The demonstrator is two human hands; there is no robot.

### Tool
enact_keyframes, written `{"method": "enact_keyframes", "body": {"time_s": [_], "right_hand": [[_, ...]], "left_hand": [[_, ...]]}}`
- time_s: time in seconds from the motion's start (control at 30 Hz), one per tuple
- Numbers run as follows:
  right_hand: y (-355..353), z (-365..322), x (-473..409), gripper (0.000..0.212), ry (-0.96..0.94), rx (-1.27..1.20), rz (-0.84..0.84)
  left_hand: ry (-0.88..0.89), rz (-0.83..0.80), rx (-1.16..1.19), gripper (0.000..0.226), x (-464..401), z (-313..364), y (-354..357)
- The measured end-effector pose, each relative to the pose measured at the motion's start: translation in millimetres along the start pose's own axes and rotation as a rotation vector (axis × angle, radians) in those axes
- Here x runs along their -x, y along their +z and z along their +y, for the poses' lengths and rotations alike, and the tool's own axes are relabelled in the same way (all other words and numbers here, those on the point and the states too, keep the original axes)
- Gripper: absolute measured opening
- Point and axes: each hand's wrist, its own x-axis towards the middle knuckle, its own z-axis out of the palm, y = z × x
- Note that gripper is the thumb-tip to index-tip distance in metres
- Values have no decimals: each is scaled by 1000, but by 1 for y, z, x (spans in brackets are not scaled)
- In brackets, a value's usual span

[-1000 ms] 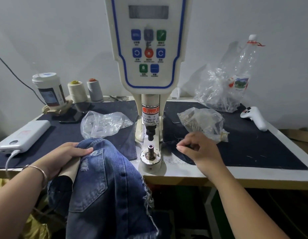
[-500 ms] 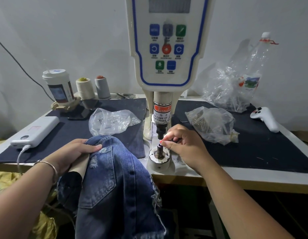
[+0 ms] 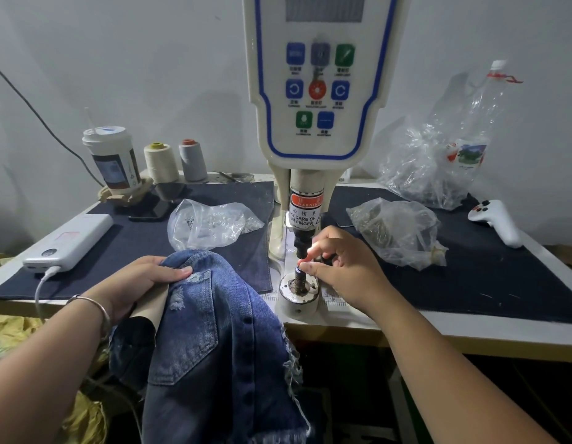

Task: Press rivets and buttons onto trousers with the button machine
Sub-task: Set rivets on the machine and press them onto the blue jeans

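Observation:
The white button machine (image 3: 320, 91) stands at the table's middle, its punch (image 3: 302, 241) above a round lower die (image 3: 299, 286). My right hand (image 3: 339, 267) pinches a small rivet (image 3: 300, 270) on top of the die post, fingertips lit by the machine's lamp. Blue ripped denim trousers (image 3: 214, 331) hang over the table's front edge on the left. My left hand (image 3: 143, 283) grips the trousers' waistband, with a tan paper tag under the palm.
Two clear bags of hardware lie beside the machine, the left bag (image 3: 211, 225) and the right bag (image 3: 396, 232). A power bank (image 3: 70, 241), cup (image 3: 113, 158), two thread cones (image 3: 174, 161), a white controller (image 3: 496, 221) and a plastic bottle (image 3: 470, 133) sit on dark cloth (image 3: 470, 277).
My right hand moved from the cloth near the right bag to the die and now holds a rivet on the post. The view has shifted closer. My left hand stayed on the trousers.

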Motion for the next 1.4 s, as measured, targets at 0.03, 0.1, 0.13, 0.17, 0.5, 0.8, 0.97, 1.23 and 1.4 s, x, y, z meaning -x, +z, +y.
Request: {"method": "enact_keyframes", "body": {"time_s": [0.03,0.1,0.13,0.17,0.5,0.8,0.97,1.23,1.4], "right_hand": [[0,0,0,36,-5,15,3],[-1,0,0,33,-4,27,8],[-1,0,0,31,2,26,7],[-1,0,0,29,9,16,4],[-10,0,9,20,15,-72,51],[-19,9,79,18,102,-76,203],[-19,-12,96,16,136,-107,125],[4,-51,105,85,26,-300,-297],[-6,-63,118,88,136,-697,-695]], "left_hand": [[-1,2,-3,33,-1,0,0],[-8,7,-9,37,-1,0,-1],[-11,10,-10,39,-1,0,-1],[-13,11,-9,40,-1,0,-1],[-18,9,-6,38,0,0,-2],[-19,-54,-72,33,25,18,6],[16,-282,-210,19,64,37,15],[102,-526,-413,23,137,75,73],[191,-585,-492,18,157,81,108]]}}
